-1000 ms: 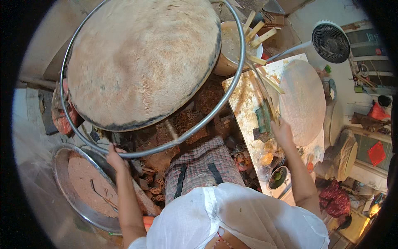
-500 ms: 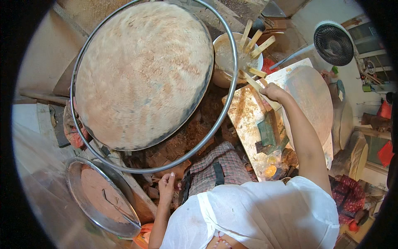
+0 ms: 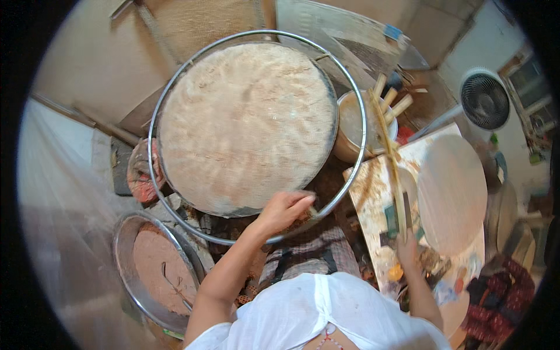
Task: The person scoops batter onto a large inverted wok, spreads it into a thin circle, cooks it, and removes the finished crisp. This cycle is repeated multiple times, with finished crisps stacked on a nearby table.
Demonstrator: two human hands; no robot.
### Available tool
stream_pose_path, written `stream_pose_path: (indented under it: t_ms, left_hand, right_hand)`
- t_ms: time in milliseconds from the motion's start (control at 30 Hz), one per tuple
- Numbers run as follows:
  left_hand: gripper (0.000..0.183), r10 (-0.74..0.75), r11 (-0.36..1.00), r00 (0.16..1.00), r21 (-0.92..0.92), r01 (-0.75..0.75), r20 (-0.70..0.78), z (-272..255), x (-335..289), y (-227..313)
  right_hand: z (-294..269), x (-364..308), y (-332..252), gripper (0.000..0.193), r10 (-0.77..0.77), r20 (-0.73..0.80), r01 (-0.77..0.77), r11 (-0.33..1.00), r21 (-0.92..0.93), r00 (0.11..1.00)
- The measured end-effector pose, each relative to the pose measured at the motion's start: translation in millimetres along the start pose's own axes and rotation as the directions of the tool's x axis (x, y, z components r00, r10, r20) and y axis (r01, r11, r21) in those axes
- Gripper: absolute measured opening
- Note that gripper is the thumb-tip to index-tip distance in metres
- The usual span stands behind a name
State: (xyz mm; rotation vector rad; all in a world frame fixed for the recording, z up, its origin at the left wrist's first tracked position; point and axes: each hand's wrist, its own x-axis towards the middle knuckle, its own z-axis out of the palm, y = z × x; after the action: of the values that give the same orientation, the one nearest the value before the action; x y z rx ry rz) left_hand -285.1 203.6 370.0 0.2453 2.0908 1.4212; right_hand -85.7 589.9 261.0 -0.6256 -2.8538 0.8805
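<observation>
The left hand (image 3: 284, 211) is reaching forward with fingers curled loosely, palm down, and is touching the near rim of the large round griddle covered by a thin pale sheet of batter (image 3: 248, 125). Whether the fingers are pinching the sheet's edge cannot be told; they are resting where an edge would be lifted most easily. Around the hand, a thin silver metal hoop (image 3: 153, 175) is encircling the griddle, standing clear of its rim like a guard.

The right hand (image 3: 406, 249) is closed around the lower end of a long thin bamboo stick (image 3: 389, 153), holding it upright-slanted so that its far end is pointing toward the griddle side. Just beyond this hand, a pale round flat tray (image 3: 452, 192) is lying on the stained counter (image 3: 373, 198). Beyond the stick's tip, a white pot of pale liquid (image 3: 356, 125) is sitting beside the griddle with wooden handles (image 3: 392, 99) propped in it, within easy reach.

To the left of the left hand, near the body, a round metal pan with reddish-brown contents (image 3: 157, 274) is standing on the floor. A white fan (image 3: 484, 100) is standing far to the right.
</observation>
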Motion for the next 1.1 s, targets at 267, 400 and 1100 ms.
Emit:
stream_pose_path:
  t_ms: [267,400,1100]
  left_hand:
    - [0.062,0.654,0.64,0.742,0.631,-0.439,-0.147,35.2,190.2,56.7]
    - [0.061,0.569,0.586,0.793,0.784,-0.205,-0.218,38.0,252.3,67.3]
    - [0.048,0.593,0.634,0.719,0.761,-0.138,-0.363,8.0,163.3,-14.7]
  right_hand:
    - [-8.0,99.2,-43.6,0.022,-0.059,0.21,-0.014,0.944,0.329,0.976]
    - [-19.7,169.5,-23.2,0.028,0.08,0.348,-0.176,0.952,0.252,0.934]
    - [13.1,81.9,-89.9,0.038,-0.058,0.624,0.028,0.998,0.057,0.779]
